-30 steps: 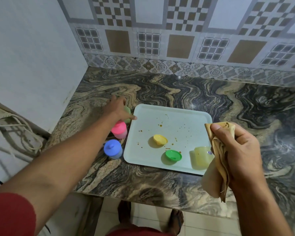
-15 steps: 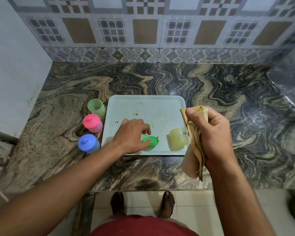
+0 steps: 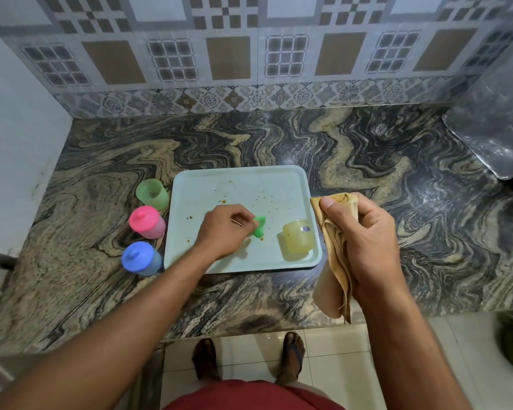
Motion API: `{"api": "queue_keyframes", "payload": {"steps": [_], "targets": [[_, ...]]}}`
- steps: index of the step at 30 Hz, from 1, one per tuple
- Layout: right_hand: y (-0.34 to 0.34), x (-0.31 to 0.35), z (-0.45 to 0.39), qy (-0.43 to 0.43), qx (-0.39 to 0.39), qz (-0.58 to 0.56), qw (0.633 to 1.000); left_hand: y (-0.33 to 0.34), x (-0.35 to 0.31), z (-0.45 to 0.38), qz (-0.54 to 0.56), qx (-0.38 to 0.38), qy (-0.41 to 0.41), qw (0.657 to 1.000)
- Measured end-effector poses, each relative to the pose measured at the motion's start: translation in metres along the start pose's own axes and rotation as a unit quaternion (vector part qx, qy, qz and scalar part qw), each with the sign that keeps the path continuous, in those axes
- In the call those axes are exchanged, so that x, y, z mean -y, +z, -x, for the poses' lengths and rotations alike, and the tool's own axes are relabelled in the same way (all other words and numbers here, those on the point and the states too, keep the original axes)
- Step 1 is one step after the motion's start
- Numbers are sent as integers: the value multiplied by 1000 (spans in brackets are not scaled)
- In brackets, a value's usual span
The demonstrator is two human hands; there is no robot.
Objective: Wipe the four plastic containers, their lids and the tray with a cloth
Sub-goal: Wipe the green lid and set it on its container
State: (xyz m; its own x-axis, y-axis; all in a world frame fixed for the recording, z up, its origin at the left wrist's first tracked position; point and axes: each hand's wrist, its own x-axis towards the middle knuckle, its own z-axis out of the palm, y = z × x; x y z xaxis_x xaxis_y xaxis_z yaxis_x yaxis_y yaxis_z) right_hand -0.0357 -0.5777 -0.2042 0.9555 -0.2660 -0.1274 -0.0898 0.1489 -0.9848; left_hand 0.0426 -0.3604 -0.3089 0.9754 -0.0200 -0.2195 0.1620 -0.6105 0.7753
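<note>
Over the tray [image 3: 279, 182] on the bench [image 3: 367, 149], the left hand [image 3: 224, 229] pinches the green lid [image 3: 259, 225] at its curled fingers, tilted and blurred; the yellow lid is not visible. The right hand [image 3: 365, 241], at the tray's right edge, grips the cloth [image 3: 333, 261]. A lidless yellow container [image 3: 299, 239] lies on the tray's near right corner; left of the tray stand an open green container [image 3: 153, 194] and lidded pink [image 3: 147, 222] and blue [image 3: 142, 258] ones.

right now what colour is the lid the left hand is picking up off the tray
Bright green lid, pinched by the left hand over the pale tray; head view.

Marbled table [image 3: 367, 161]: pale tray [image 3: 240, 184] at centre; green [image 3: 153, 194], pink [image 3: 146, 222], blue containers [image 3: 142, 258] left of it.
</note>
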Motion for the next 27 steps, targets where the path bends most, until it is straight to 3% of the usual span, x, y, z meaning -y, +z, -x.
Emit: {"api": "queue_keyframes", "payload": {"steps": [3,6,9,12,19,23,27], "targets": [[2,-2,-1,-12,-20,-1,1000,-26,-20,12,255,43,-82,963],[10,-2,-2,-40,-46,5,998,-43,-37,30,449,74,-123,882],[23,1,-1,-80,-60,20,995,-53,-54,51,559,77,-143,813],[36,6,4,-139,-52,40,988,-58,-66,68,595,73,-138,788],[64,8,17,-231,-19,80,969,-66,-80,87,610,84,-74,784],[66,8,14,-286,-19,120,950,-78,-79,89,538,110,8,836],[68,15,6,-282,2,129,951,-86,-79,92,445,136,76,882]]}}
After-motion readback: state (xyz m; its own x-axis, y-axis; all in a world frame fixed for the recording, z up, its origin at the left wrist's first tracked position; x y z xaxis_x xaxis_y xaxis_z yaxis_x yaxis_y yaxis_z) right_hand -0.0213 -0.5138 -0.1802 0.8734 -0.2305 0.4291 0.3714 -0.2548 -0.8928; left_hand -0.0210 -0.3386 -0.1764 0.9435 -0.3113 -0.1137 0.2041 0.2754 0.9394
